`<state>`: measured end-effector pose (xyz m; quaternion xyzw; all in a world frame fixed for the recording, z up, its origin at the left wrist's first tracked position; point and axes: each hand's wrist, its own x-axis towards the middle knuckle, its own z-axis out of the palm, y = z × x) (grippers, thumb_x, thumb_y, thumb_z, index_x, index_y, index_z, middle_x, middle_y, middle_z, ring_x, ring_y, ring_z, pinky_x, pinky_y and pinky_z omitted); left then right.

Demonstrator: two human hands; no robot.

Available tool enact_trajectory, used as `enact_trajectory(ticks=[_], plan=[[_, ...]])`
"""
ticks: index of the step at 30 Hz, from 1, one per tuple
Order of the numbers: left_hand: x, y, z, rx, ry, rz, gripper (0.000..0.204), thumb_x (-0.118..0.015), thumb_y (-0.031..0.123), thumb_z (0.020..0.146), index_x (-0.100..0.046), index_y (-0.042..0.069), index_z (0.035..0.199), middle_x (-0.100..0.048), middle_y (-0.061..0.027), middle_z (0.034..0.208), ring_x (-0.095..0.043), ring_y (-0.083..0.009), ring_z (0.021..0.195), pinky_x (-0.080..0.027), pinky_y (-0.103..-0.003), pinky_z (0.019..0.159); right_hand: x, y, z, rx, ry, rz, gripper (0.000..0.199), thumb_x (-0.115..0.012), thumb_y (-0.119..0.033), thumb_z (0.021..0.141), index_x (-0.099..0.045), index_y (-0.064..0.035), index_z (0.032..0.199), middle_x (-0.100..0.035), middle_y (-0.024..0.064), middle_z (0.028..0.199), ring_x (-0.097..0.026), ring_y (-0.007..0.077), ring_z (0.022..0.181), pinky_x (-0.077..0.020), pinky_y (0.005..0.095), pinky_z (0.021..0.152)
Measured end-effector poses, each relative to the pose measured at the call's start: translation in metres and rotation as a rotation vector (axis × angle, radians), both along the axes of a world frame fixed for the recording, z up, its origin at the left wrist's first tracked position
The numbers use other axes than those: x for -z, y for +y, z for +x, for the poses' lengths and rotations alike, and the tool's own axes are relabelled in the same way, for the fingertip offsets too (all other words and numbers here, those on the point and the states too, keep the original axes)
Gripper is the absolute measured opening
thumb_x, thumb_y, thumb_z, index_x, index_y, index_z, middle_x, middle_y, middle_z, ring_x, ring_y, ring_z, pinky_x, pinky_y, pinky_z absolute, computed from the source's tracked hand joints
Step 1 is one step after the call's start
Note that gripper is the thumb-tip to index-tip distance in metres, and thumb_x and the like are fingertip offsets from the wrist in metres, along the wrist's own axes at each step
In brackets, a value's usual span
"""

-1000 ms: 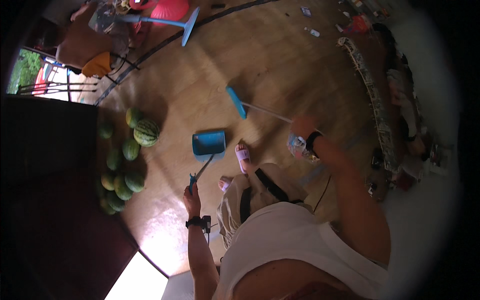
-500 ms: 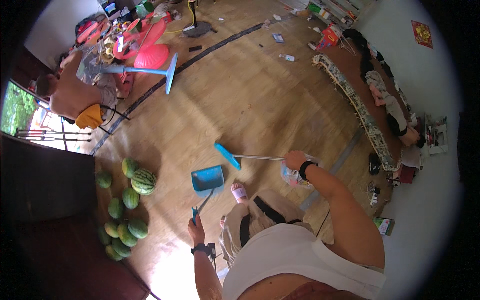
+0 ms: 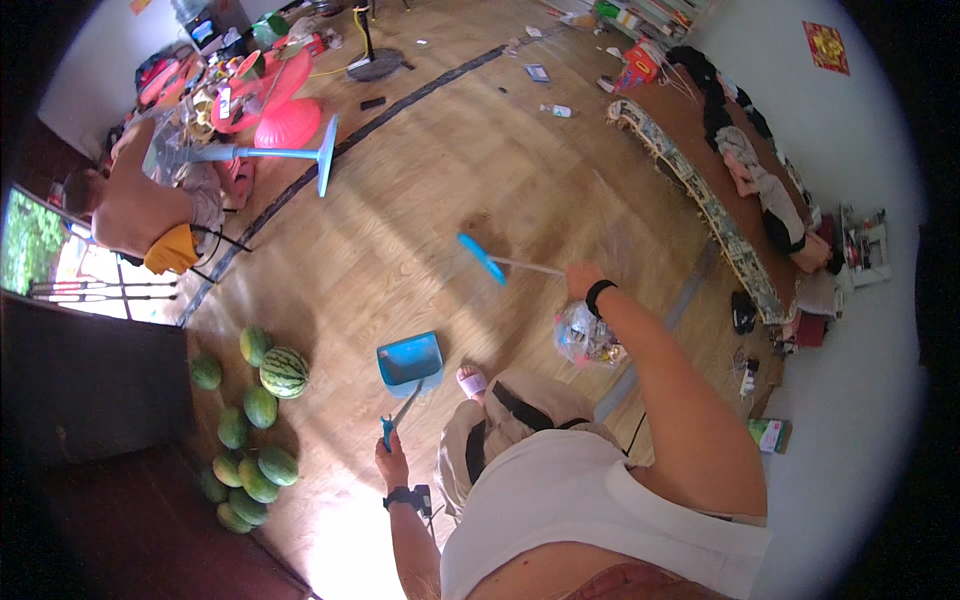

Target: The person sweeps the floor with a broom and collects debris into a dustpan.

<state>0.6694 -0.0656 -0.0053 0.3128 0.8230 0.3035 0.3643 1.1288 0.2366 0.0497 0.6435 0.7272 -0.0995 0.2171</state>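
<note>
So the broom has just swung further out, away from the dustpan, which has basically stayed put. Upshot: there's now a wider strip of floor between the two, so nothing's being pushed into the pan right at this moment. Left hand is wrapped round the pan's grip, right hand is closed on the broom's stick. Pan's just in front of the slipper, melons off to its left. Can't tell if the bag hangs from the right hand.
</note>
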Motion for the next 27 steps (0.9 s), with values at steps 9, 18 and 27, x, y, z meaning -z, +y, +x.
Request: enact_trajectory(ticks=[9, 18, 27], plan=[[0.005, 0.002, -0.003, 0.02, -0.003, 0.051, 0.041, -0.051, 0.036, 0.086, -0.05, -0.002, 0.071, -0.046, -0.0096, 0.055, -0.041, -0.0193, 0.05, -0.033, -0.036, 0.047, -0.059, -0.043, 0.052, -0.054, 0.096, 0.054, 0.021, -0.051, -0.018, 0.074, -0.064, -0.0028, 0.08, -0.062, 0.019, 0.079, -0.06, 0.0349, 0.077, -0.0482, 0.0444, 0.07], [0.009, 0.0, -0.005, 0.028, -0.091, -0.1, 0.038, -0.05, 0.034, 0.087, -0.052, -0.002, 0.076, -0.047, -0.0075, 0.057, -0.042, -0.0178, 0.051, -0.033, -0.035, 0.047, -0.022, -0.058, 0.067, -0.024, -0.002, -0.109, 0.022, -0.051, -0.019, 0.07, -0.066, -0.0061, 0.079, -0.063, 0.016, 0.081, -0.062, 0.0318, 0.078, -0.0474, 0.044, 0.07], [0.005, 0.005, -0.009, 0.062, -0.041, -0.113, 0.04, -0.049, 0.036, 0.087, -0.053, -0.003, 0.077, -0.05, -0.013, 0.058, -0.044, -0.0229, 0.052, -0.034, -0.038, 0.048, -0.012, 0.0, 0.066, -0.029, -0.081, -0.008, 0.019, -0.052, -0.018, 0.072, -0.066, -0.0107, 0.083, -0.063, 0.0107, 0.091, -0.059, 0.0291, 0.089, -0.0423, 0.0455, 0.075]])
